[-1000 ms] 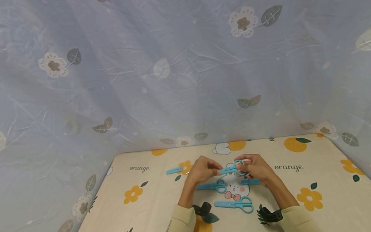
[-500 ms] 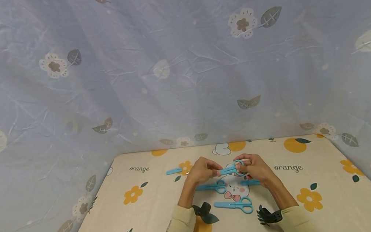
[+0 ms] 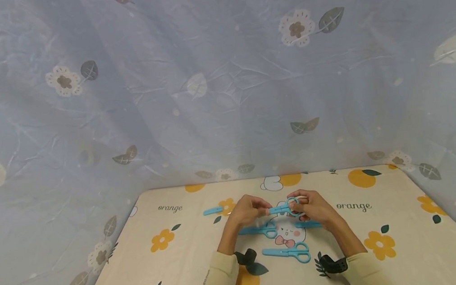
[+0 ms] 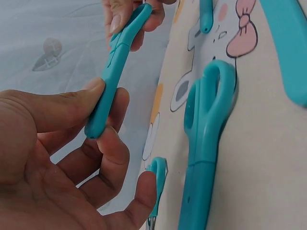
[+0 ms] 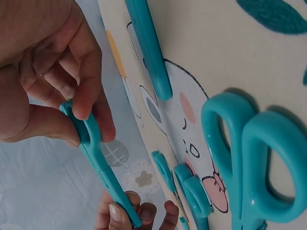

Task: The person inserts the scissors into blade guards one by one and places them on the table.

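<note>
Both hands hold one pair of turquoise scissors (image 3: pixel 277 209) up over the table, a matching cover fitted over the blades. My left hand (image 3: pixel 249 211) pinches the cover's rounded end between thumb and fingers, as the left wrist view shows closely. At the handle loops, my right hand (image 3: pixel 314 206) grips with thumb and fingers. Below the hands lie covered scissors (image 3: pixel 270 230), partly behind the left wrist, and another covered pair (image 3: pixel 286 251) nearer the front. A turquoise cover end (image 3: pixel 306 224) shows beside the right wrist, the rest of that piece hidden.
A separate blade cover (image 3: pixel 212 211) lies left of the left hand. In the left wrist view, scissors with bare metal blades (image 4: pixel 160 178) lie beyond the fingers. The patterned cloth (image 3: pixel 189 254) spans the table, up to a grey-blue curtain (image 3: pixel 225 115) behind.
</note>
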Demonstrator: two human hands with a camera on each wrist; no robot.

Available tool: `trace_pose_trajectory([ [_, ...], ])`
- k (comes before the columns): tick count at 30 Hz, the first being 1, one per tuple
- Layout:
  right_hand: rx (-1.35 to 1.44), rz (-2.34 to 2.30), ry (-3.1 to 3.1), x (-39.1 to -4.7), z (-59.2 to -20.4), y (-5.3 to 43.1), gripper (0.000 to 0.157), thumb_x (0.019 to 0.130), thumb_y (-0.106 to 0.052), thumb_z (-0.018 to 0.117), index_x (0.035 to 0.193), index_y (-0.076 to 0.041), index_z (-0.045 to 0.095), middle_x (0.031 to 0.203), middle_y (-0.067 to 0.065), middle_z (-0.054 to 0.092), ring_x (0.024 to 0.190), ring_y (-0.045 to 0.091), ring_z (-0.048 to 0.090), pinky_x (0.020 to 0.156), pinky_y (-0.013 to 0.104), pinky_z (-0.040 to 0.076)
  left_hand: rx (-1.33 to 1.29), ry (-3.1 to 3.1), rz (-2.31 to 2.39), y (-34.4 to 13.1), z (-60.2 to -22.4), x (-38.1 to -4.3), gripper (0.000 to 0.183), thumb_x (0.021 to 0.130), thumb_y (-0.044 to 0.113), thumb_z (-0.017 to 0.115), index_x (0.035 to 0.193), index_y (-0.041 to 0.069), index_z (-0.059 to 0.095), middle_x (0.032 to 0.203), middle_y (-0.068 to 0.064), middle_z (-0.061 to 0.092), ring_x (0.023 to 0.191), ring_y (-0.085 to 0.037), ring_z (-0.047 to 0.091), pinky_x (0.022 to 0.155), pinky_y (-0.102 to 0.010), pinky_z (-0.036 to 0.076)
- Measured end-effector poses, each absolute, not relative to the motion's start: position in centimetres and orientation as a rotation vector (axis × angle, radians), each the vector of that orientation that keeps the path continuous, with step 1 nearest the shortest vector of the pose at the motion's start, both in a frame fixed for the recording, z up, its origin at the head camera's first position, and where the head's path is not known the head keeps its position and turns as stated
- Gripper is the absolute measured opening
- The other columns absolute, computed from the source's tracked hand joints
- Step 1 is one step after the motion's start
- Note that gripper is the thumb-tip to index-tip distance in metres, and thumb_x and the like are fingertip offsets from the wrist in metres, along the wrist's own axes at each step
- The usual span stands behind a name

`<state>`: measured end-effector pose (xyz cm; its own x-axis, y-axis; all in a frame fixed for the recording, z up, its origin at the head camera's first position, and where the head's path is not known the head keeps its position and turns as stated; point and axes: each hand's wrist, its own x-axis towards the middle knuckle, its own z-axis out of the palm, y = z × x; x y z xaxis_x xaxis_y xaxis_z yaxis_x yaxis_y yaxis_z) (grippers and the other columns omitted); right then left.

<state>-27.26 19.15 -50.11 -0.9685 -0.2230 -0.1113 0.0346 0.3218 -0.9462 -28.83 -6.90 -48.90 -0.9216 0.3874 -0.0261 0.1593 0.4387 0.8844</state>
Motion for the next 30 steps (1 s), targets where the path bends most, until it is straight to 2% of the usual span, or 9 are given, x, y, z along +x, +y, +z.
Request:
trace_pose_trajectory([
  [8, -0.168, -1.701, 2.383, -27.6, -49.7, 19.3, 0.042, 0.107, -0.017, 0.067, 0.144, 0.001, 0.059, 0.107, 0.014, 0.079, 0.093, 0.029, 0.074, 0.072, 0.035, 0.061, 0.464, 2.477, 1.491, -7.2, -48.8, -29.6, 0.011, 0.097, 0.006, 0.077, 0.103, 0.008, 0.085, 0.096, -0.005, 0.078, 0.083, -0.013, 0.060, 0.077, -0.027, 0.049],
  [15, -0.156, -1.685, 2.440, -27.4, -50.6, 19.5, 0.042, 0.106, -0.017, 0.068, 0.143, 0.002, 0.061, 0.109, 0.015, 0.078, 0.094, 0.026, 0.077, 0.071, 0.034, 0.061, 0.406, 2.536, 1.418, -7.3, -49.1, -29.4, 0.011, 0.096, 0.005, 0.077, 0.101, 0.010, 0.084, 0.097, -0.001, 0.079, 0.086, -0.013, 0.063, 0.082, -0.031, 0.051],
  [21, -0.152, -1.685, 2.481, -27.6, -51.2, 19.5, 0.037, 0.105, -0.015, 0.070, 0.137, 0.001, 0.065, 0.104, 0.014, 0.079, 0.091, 0.026, 0.077, 0.069, 0.034, 0.061, 0.408, 2.574, 1.414, -7.2, -49.5, -29.5, 0.011, 0.094, 0.000, 0.077, 0.101, 0.005, 0.084, 0.093, -0.004, 0.079, 0.079, -0.013, 0.064, 0.075, -0.029, 0.051],
  [30, -0.145, -1.611, 2.620, -27.4, -51.9, 19.0, 0.027, 0.103, -0.013, 0.073, 0.127, -0.001, 0.071, 0.101, 0.014, 0.078, 0.083, 0.023, 0.074, 0.064, 0.032, 0.058, 0.406, 2.626, 1.364, -6.9, -50.1, -29.2, 0.009, 0.094, 0.000, 0.077, 0.098, 0.005, 0.083, 0.087, -0.002, 0.076, 0.074, -0.013, 0.062, 0.068, -0.027, 0.050],
])
